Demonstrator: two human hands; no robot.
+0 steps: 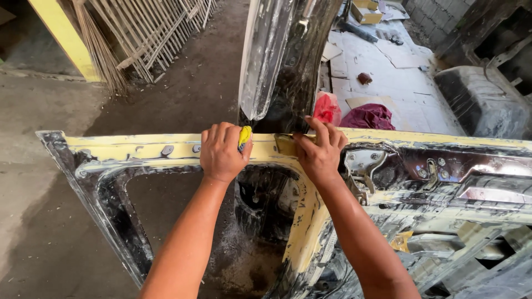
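The left hand (221,152) is closed around a small yellow pad (245,135) and presses it onto the top edge of the car door (138,148), a yellow-coated, black-streaked panel. Just beside it on that edge, the right hand (320,152) lies with fingers curled over the door's rim, holding nothing else. Beyond the door, a red bag (327,108) and a maroon cloth (368,117) lie on the floor.
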